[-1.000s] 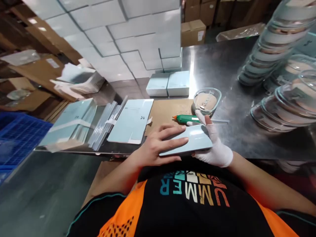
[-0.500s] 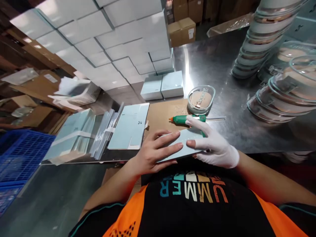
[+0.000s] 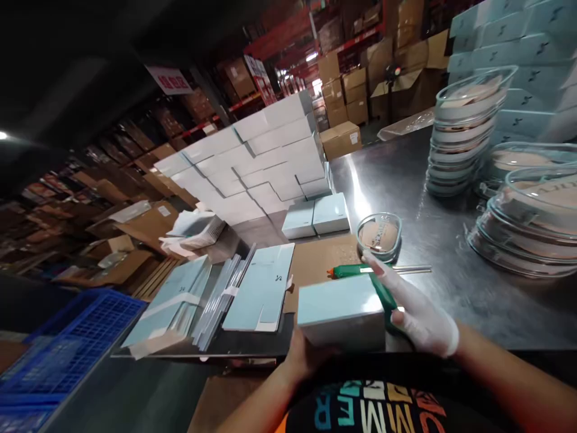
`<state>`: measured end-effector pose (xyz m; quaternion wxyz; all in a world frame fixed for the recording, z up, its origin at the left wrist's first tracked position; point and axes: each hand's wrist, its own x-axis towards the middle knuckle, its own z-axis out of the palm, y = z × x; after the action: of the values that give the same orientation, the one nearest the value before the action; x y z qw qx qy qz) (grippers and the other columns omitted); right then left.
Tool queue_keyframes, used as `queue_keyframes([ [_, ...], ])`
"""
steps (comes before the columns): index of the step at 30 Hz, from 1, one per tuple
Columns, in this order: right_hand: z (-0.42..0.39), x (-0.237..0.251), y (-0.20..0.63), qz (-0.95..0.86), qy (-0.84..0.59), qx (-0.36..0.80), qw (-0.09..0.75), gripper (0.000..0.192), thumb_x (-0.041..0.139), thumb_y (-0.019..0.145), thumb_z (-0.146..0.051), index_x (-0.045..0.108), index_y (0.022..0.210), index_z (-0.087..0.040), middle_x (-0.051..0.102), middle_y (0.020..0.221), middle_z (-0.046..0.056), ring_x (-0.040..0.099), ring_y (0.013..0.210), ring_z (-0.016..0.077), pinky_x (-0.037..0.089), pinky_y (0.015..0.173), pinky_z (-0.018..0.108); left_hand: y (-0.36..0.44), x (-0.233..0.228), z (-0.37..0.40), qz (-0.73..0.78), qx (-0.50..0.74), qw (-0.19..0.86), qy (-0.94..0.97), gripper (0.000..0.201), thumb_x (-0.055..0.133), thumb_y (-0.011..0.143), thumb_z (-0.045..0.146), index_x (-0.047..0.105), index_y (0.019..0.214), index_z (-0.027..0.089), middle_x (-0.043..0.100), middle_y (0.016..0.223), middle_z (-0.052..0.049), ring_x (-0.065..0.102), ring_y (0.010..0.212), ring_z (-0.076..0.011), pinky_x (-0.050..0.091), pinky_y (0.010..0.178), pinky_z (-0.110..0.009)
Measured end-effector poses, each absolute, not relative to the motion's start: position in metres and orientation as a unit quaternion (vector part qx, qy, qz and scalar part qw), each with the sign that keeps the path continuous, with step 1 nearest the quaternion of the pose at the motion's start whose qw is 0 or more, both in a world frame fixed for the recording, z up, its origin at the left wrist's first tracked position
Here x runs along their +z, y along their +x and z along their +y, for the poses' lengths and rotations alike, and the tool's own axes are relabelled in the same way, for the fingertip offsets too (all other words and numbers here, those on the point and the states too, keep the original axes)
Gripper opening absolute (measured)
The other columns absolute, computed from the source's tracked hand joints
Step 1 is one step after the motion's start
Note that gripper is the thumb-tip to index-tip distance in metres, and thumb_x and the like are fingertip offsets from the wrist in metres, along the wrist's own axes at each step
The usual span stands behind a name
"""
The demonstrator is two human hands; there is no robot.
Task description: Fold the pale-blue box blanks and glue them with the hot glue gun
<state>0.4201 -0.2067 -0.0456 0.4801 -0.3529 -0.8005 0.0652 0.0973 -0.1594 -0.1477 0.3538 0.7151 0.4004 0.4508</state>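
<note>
A light-blue box (image 3: 340, 304) with a white front side is held up in front of my shirt. My bare left hand (image 3: 306, 359) grips its lower left corner, with the fingers partly hidden below it. My right hand (image 3: 421, 316), in a white glove with bare fingertips, is off the box's right end, fingers apart. Just behind the box lies a green glue gun (image 3: 354, 270) with an orange nozzle, its handle close to my right fingers. A brown cardboard sheet (image 3: 311, 264) lies beneath the gun. Beyond it stands a clear glass dish (image 3: 379, 236) with a tan label.
On the left are flat blue box sheets (image 3: 259, 285), clear plastic strips (image 3: 220, 307) and a banded bundle (image 3: 169, 300). White boxes (image 3: 252, 174) are stacked behind two small blue boxes (image 3: 315, 215). Stacked glass dishes (image 3: 464, 132) stand at right. A blue crate (image 3: 76, 343) sits lower left.
The view has tilted up. The flat-looking piece under both hands now shows as a raised box. My left hand has moved to its lower left corner; my right hand has come away from its top.
</note>
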Motion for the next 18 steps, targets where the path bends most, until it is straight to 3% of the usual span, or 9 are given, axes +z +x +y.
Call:
queue_keyframes([
  [3, -0.172, -0.064, 0.45, -0.778, -0.439, -0.005, 0.449, 0.064, 0.033, 0.117, -0.051, 0.041, 0.174, -0.024, 0.037, 0.179, 0.019, 0.037, 0.166, 0.04, 0.041, 0.129, 0.068, 0.1, -0.105, -0.119, 0.425, 0.519, 0.382, 0.635, 0.097, 0.099, 0.069, 0.061, 0.055, 0.144, 0.019, 0.076, 0.122, -0.015, 0.078, 0.106, -0.0312, 0.066, 0.09, -0.042],
  [6, -0.141, -0.08, 0.471, -0.76, -0.557, -0.048, 0.331, 0.052, 0.047, 0.111, -0.042, 0.069, 0.149, -0.014, 0.054, 0.165, 0.024, 0.045, 0.157, 0.0472, 0.048, 0.12, 0.072, 0.119, -0.042, -0.04, 0.417, 0.59, 0.408, 0.559, 0.084, 0.101, 0.065, 0.055, 0.061, 0.13, 0.019, 0.076, 0.124, -0.012, 0.076, 0.11, -0.0253, 0.062, 0.094, -0.033],
  [8, -0.131, -0.087, 0.476, -0.753, -0.591, -0.047, 0.286, 0.044, 0.051, 0.108, -0.036, 0.073, 0.14, -0.015, 0.06, 0.159, 0.022, 0.049, 0.153, 0.0448, 0.054, 0.116, 0.067, 0.135, -0.006, 0.022, 0.441, 0.597, 0.434, 0.51, 0.07, 0.097, 0.074, 0.05, 0.063, 0.127, 0.018, 0.077, 0.121, -0.01, 0.076, 0.104, -0.0213, 0.062, 0.094, -0.031],
  [12, -0.128, -0.098, 0.477, -0.734, -0.596, -0.06, 0.321, 0.035, 0.054, 0.105, -0.029, 0.073, 0.132, -0.017, 0.064, 0.151, 0.019, 0.053, 0.149, 0.038, 0.058, 0.114, 0.056, 0.158, 0.035, 0.126, 0.489, 0.58, 0.428, 0.491, 0.04, 0.083, 0.096, 0.039, 0.067, 0.12, 0.011, 0.079, 0.102, -0.01, 0.077, 0.098, -0.0197, 0.062, 0.093, -0.031],
  [15, -0.127, -0.105, 0.481, -0.712, -0.609, -0.079, 0.34, 0.034, 0.053, 0.103, -0.028, 0.073, 0.129, -0.017, 0.066, 0.147, 0.019, 0.055, 0.148, 0.0387, 0.059, 0.112, 0.057, 0.164, 0.037, 0.171, 0.53, 0.552, 0.414, 0.492, 0.028, 0.077, 0.102, 0.034, 0.071, 0.116, 0.011, 0.079, 0.103, -0.009, 0.077, 0.097, -0.0202, 0.063, 0.092, -0.035],
  [18, -0.121, -0.112, 0.49, -0.667, -0.64, -0.103, 0.367, 0.029, 0.054, 0.1, -0.027, 0.076, 0.119, -0.019, 0.067, 0.146, 0.018, 0.054, 0.148, 0.0406, 0.058, 0.112, 0.059, 0.161, 0.023, 0.194, 0.573, 0.508, 0.399, 0.504, 0.029, 0.073, 0.106, 0.039, 0.072, 0.118, 0.013, 0.078, 0.114, -0.009, 0.076, 0.101, -0.0211, 0.065, 0.094, -0.041],
])
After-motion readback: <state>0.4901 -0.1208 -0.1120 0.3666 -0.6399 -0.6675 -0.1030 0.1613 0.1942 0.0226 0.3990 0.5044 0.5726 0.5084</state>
